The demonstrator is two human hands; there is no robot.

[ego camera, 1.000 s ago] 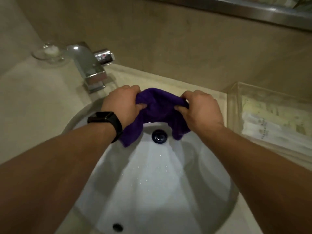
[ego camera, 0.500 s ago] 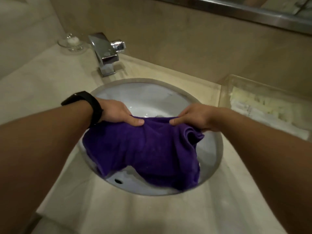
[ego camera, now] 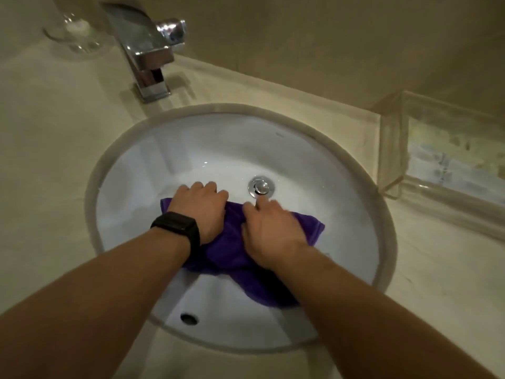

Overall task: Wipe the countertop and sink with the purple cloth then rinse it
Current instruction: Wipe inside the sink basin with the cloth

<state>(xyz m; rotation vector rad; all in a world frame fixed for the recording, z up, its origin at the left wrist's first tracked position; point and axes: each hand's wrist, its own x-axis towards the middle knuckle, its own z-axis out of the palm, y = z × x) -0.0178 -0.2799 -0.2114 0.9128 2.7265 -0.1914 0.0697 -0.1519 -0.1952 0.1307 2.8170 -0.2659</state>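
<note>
The purple cloth (ego camera: 232, 255) lies bunched in the white sink (ego camera: 191, 149), on the near slope of the basin just before the chrome drain (ego camera: 261, 186). My left hand (ego camera: 199, 209), with a black watch on its wrist, sits on the cloth's left part with fingers curled down over its far edge. My right hand (ego camera: 270, 231) presses on the cloth's right part, one finger straight and pointing at the drain. A purple corner sticks out to the right of that hand. The beige countertop (ego camera: 54, 132) surrounds the sink.
A chrome faucet (ego camera: 144, 47) stands behind the sink at the left, with no water running. A glass soap dish (ego camera: 73, 31) sits to its left. A clear box (ego camera: 442, 160) holding packets stands on the counter at the right. An overflow hole (ego camera: 189, 318) is in the near wall.
The cloth was held up spread between both hands over the sink's near rim. Now it is down in the basin, bunched, with the hands close together on it.
</note>
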